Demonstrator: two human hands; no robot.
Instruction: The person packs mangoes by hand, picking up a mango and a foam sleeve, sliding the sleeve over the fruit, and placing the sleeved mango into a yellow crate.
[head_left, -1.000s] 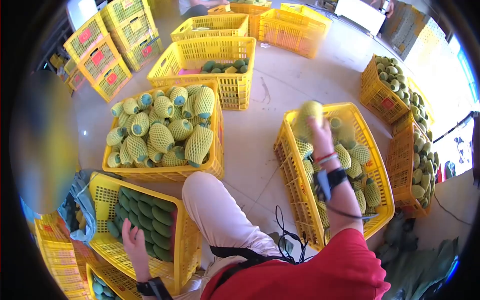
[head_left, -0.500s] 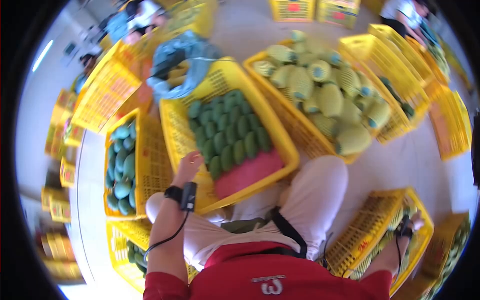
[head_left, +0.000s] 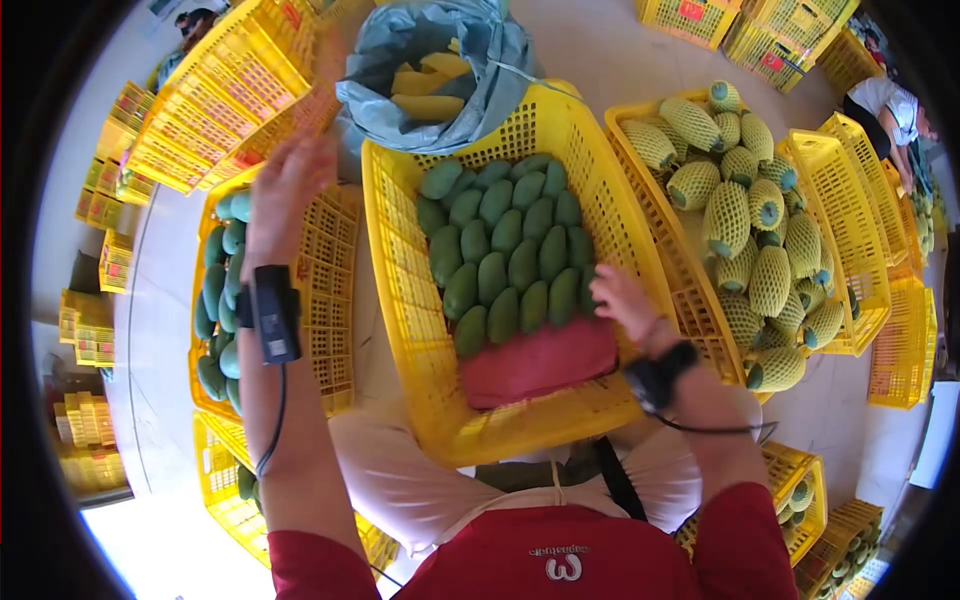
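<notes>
Rows of green mangoes [head_left: 505, 255] fill most of a yellow crate [head_left: 500, 435] between my knees, with a pinkish-red sheet [head_left: 540, 365] at its near end. My right hand [head_left: 625, 300] is at the right end of the front rows, fingers apart, over or touching the last mango there. To the upper left, my left hand [head_left: 288, 175] is raised above the rim of a neighbouring crate, close to a blue plastic bag [head_left: 365, 85]. Motion blurs its fingers. Yellow foam net sleeves [head_left: 430, 85] seem to lie in the bag. Both wrists wear black devices with cables.
At right, a crate [head_left: 690, 310] is heaped with mangoes in foam nets [head_left: 770, 215]. More green mangoes [head_left: 215, 290] fill the left crate [head_left: 325, 300]. Stacked crates [head_left: 230, 85] stand behind it. A co-worker [head_left: 890, 115] bends over crates at far right.
My left hand has moved up and left from the crate's edge towards the bag. My right hand has come from the netted mangoes at lower right to the middle crate. The view has shifted.
</notes>
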